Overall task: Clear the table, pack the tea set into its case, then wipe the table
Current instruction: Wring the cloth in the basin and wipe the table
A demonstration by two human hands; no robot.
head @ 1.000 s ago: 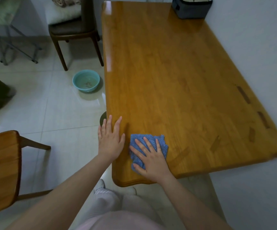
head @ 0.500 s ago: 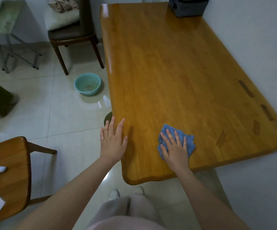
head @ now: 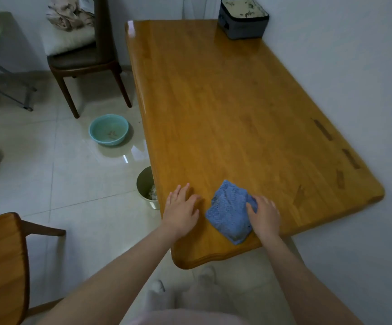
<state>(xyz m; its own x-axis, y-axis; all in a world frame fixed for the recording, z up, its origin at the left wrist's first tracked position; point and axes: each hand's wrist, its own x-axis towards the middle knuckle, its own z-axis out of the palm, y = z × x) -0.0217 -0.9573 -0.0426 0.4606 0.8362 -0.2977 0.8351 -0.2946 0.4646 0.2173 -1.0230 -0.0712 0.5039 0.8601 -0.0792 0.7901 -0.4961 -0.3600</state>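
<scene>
A blue knitted cloth lies crumpled on the wooden table near its front edge. My right hand rests on the cloth's right side, fingers gripping its edge. My left hand lies flat and open on the table's left front corner, just left of the cloth. The grey tea set case, closed, stands at the table's far right corner by the wall.
A white wall runs along the table's right side. On the floor to the left are a teal basin and a small metal bin by the table edge. A dark chair stands far left, a wooden chair near left.
My right hand slid the cloth rightwards along the front of the table and then a little back left, bunching it up. My left hand stayed flat on the table corner.
</scene>
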